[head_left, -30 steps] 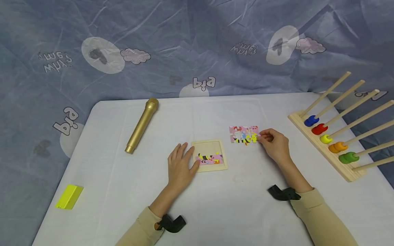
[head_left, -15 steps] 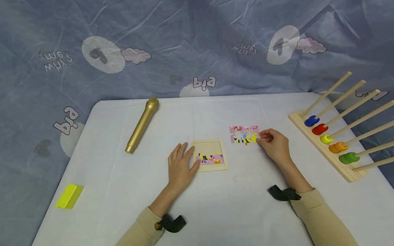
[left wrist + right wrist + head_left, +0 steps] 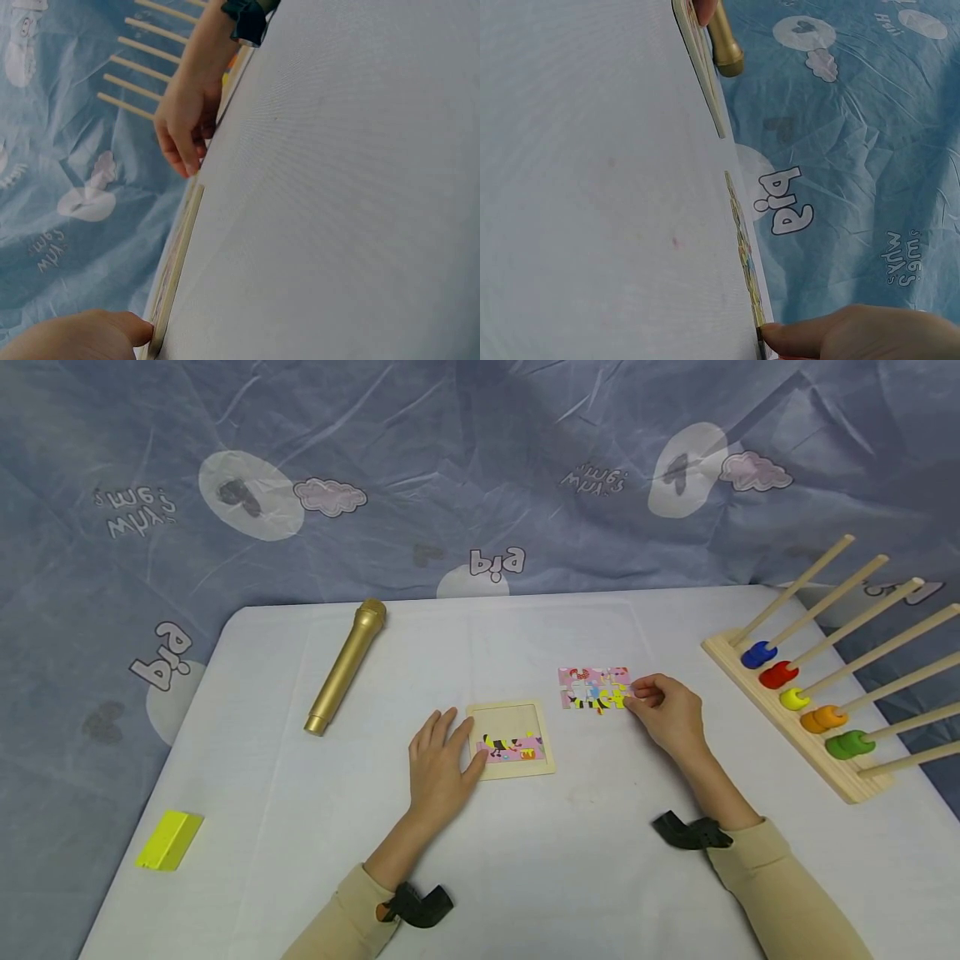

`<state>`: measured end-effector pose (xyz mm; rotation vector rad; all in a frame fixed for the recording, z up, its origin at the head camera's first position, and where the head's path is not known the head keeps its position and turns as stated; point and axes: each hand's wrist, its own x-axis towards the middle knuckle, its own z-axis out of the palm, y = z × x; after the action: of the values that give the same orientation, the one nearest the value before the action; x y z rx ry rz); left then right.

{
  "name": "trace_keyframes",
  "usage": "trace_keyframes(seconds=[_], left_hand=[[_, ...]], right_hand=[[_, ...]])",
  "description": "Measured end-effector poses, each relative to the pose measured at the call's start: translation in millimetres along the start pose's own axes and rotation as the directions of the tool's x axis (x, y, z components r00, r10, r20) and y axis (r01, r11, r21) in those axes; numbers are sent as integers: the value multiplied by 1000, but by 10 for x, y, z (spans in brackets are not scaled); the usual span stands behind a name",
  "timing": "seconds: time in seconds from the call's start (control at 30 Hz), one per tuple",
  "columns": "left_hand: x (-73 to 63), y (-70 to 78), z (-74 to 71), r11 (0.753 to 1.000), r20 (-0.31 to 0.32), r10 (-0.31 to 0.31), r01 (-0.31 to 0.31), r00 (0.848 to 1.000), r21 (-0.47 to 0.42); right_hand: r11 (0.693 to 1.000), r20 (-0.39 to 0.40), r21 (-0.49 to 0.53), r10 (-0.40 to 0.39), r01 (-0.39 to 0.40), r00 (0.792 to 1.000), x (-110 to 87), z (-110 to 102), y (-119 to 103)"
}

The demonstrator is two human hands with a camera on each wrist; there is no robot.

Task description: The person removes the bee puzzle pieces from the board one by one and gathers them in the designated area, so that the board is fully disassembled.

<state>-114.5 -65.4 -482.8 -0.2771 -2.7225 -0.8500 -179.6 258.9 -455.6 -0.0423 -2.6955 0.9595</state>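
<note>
**Left hand is resting at the frame while the right hand is touching the pieces**

The left hand is lying with its fingers loosely spread and nearly straight, gripping nothing. Its thumb and forefinger are touching the left side of the wooden frame, which is lying flat on the white table. Inside the frame, a printed strip is filling the lower part, showing pink, yellow and black, while bare wood is showing above it.

The pieces are lying flat, just beyond the frame and to its right, sitting together as a colourful oblong. The right hand is bending its fingers, and its thumb and forefinger are meeting the right edge of this group; whether they are pinching a piece, I cannot tell. In the right wrist view, the thumb is touching the near end of the pieces.

A gold microphone is lying aslant at the far left, its head pointing toward the back edge. A yellow block is sitting near the table's left edge. On the right, an abacus is standing on its wooden base, its rods carrying blue, red, yellow, orange and green beads. Behind the table, a blue-grey cloth is hanging in creases.
</note>
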Motion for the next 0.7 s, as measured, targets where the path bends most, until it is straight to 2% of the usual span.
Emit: trace_keyframes(seconds=[0.23,0.4,0.53,0.7], left_hand=[[-2,-7,-12,1000,4,-7,7,1000,-7],[5,-2,-12,1000,-1,1,-1,1000,-8],[6,-2,-10,1000,-3,1,-1,1000,-4],[2,-16,-7,1000,-11,5,-5,1000,-6]], right_hand=[[999,-24,45,17,-16,1000,15,-36,-46],[995,-30,98,-24,27,999,-18,-22,-206],[983,29,164,-92,86,995,-89,87,-468],[961,181,255,-154,105,971,-218,299,-849]])
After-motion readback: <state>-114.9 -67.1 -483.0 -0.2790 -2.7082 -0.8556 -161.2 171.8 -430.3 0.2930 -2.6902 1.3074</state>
